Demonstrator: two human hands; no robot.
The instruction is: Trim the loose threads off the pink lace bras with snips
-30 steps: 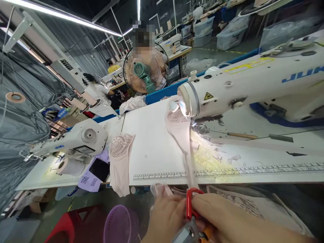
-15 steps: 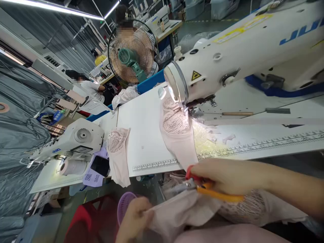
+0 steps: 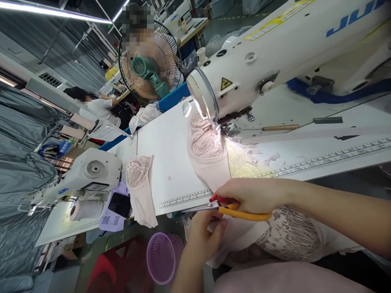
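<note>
My right hand (image 3: 253,195) grips a pair of scissors (image 3: 244,213) with orange and red handles. Their blades point left past the table's front edge and look closed. Just below the blades is my left hand (image 3: 206,234), its fingers curled at the edge of a pale pink lace bra (image 3: 290,234); its fingertips are partly hidden. That bra lies across my lap, under my right forearm. A second pale pink lace piece (image 3: 207,146) rests under the needle of the sewing machine (image 3: 244,73), its lower end reaching the table edge near my right hand.
Another lace piece (image 3: 140,191) hangs over the table edge at left, near a phone (image 3: 120,204) on purple paper. Below stand a purple basket (image 3: 161,260) and a red stool (image 3: 119,268). A fan (image 3: 149,61) and co-workers are behind. Fabric scraps (image 3: 271,158) lie right of the needle.
My left hand has moved up and right, towards the scissors. The scissors have shifted slightly up and left with my right hand. More of the purple basket shows.
</note>
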